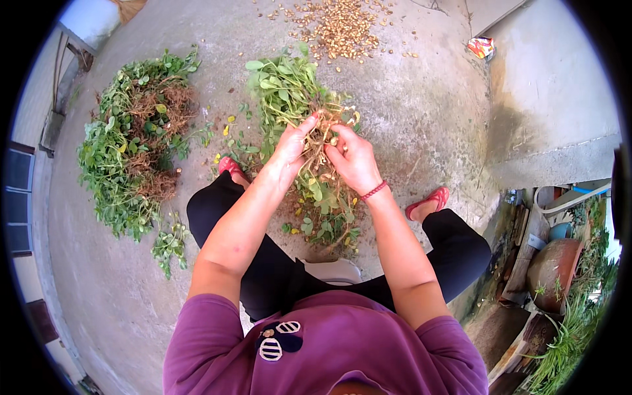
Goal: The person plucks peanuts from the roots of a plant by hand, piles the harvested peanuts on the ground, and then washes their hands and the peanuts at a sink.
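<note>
A peanut plant (284, 85) is held up in front of me, green leaves pointing away and pale, tangled roots toward my hands. My left hand (293, 145) is closed round its stems near the roots, thumb on top. Among the roots, my right hand (355, 160) is closed in a pinch, with a small pale pod by its thumb and forefinger. Exactly what those fingertips grip is partly hidden. More pods hang from the roots beside my right hand. Below both hands, other leafy peanut stems (327, 214) lie on the concrete between my feet.
A heap of peanut plants (135, 148) lies at the left. Loose peanuts (339, 31) are spread on the concrete floor (421, 99) at the far side. A crumpled wrapper (481, 47) sits by the right wall. Planks and a brown pot (553, 273) stand at the right.
</note>
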`<state>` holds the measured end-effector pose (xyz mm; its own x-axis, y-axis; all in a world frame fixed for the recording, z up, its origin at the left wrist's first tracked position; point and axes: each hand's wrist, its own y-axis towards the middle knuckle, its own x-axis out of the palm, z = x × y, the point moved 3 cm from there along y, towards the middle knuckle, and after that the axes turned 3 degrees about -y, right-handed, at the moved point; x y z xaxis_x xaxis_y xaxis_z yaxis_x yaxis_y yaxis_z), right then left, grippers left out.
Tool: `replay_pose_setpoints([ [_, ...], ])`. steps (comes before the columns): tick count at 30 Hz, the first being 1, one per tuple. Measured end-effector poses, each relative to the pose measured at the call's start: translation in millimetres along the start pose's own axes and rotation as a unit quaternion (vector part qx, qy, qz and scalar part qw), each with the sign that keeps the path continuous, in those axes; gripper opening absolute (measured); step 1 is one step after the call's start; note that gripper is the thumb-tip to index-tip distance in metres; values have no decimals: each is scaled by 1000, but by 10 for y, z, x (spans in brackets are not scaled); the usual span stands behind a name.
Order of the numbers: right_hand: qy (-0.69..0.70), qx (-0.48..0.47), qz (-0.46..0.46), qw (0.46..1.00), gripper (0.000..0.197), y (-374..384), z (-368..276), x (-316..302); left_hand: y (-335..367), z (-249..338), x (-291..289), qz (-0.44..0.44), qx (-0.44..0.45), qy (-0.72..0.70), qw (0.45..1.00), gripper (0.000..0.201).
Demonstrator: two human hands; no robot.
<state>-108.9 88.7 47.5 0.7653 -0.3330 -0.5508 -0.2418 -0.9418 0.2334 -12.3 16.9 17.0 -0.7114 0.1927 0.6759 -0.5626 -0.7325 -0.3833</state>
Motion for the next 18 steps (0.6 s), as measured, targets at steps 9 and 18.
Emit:
replay_pose_setpoints([
  [9,10,-54,22,998,22,32,22,34,28,23,21,28,45,-37,998,21],
  [18,331,118,37,935,11,76,185,107,4,42,72,-1,59,-50,997,23],
])
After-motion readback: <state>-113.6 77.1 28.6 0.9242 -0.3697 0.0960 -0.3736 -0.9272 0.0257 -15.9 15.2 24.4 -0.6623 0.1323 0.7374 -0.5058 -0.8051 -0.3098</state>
